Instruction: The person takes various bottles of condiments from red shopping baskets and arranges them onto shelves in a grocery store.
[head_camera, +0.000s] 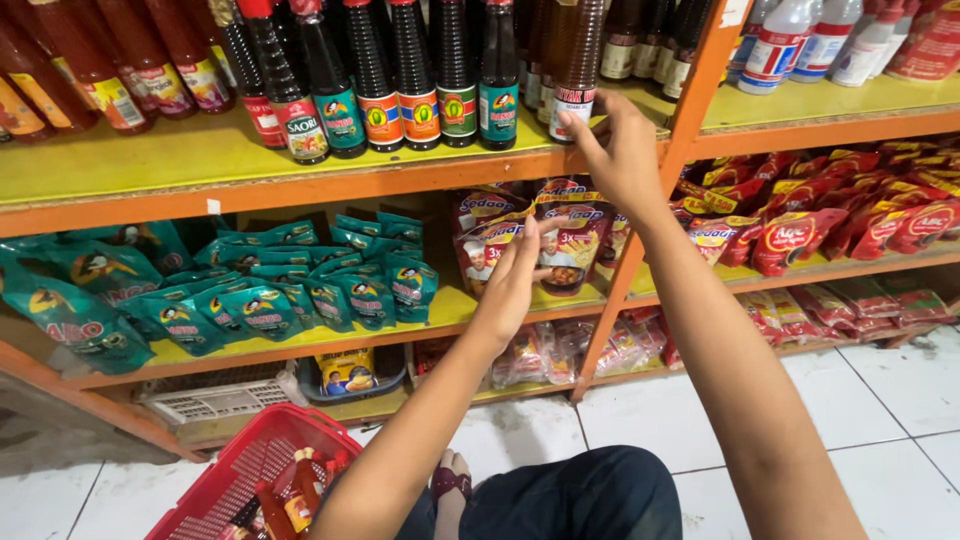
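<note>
Shelves (300, 185) of a small shop fill the view, painted orange with yellow boards. Left hand (515, 280) lies flat and open on a red-and-yellow sauce pouch (560, 250) standing in the middle shelf, fingers stretched along its front (probably to keep the row upright). Right hand (620, 150) reaches higher, its fingers half open around the base of a dark bottle (578, 70) at the edge of the upper shelf; a closed grip I cannot confirm. Green pouches (300, 290) lie just beside, and a red basket (250, 480) rests on the floor below.
</note>
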